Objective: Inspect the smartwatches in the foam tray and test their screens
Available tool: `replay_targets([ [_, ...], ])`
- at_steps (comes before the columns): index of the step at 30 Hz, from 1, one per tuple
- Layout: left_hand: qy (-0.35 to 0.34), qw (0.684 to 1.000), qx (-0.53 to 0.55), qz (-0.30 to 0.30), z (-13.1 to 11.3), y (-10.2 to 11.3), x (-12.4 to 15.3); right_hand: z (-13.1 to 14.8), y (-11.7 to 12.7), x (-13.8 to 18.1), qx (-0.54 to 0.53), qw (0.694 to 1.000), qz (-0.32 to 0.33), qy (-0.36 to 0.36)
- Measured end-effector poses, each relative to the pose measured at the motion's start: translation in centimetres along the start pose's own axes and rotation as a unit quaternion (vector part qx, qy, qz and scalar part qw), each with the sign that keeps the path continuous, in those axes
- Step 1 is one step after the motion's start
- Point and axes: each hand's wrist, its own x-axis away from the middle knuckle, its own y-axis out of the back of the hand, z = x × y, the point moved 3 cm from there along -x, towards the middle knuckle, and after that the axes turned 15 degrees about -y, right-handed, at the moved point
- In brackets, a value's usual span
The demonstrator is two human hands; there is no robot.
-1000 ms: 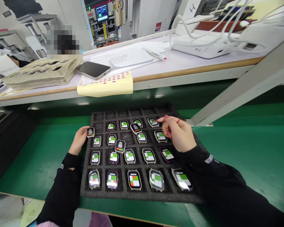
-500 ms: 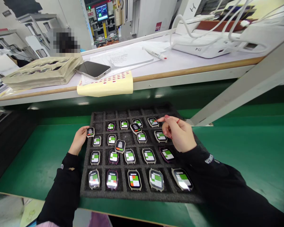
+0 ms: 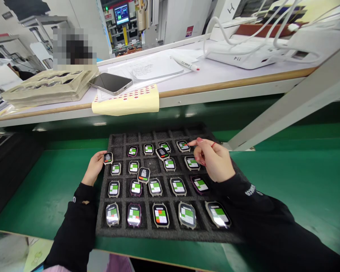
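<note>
A black foam tray [image 3: 150, 226] lies on the green belt [image 3: 286, 177], its cells holding several small watch bodies with lit green screens. My left hand [image 3: 94, 167] rests at the tray's left edge, thumb and fingers pinched on one watch body [image 3: 108, 158] showing a dark screen with a red bar. My right hand [image 3: 212, 160] hovers over the tray's right side, fingers loosely curled, index finger stretched toward the watch body [image 3: 183, 146] in the back row; it holds nothing. Two more watch bodies, one [image 3: 144, 175] and another [image 3: 162, 153], lie tilted on the foam ribs.
Behind the belt runs a white shelf [image 3: 215, 75] with a phone [image 3: 111, 83], a yellow sticker sheet [image 3: 127, 101], papers, a marker [image 3: 184, 63], stacked beige trays [image 3: 48, 87] and white devices with cables. A slanted grey strut [image 3: 289, 102] crosses at right. A person sits far left.
</note>
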Motion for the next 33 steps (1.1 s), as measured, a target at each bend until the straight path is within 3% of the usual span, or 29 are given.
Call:
replay_targets([
  [33, -0.005, 1.0, 0.002, -0.002, 0.27, 0.01, -0.13, 0.05, -0.01, 0.06, 0.011, 1.0, 0.001, 0.002],
])
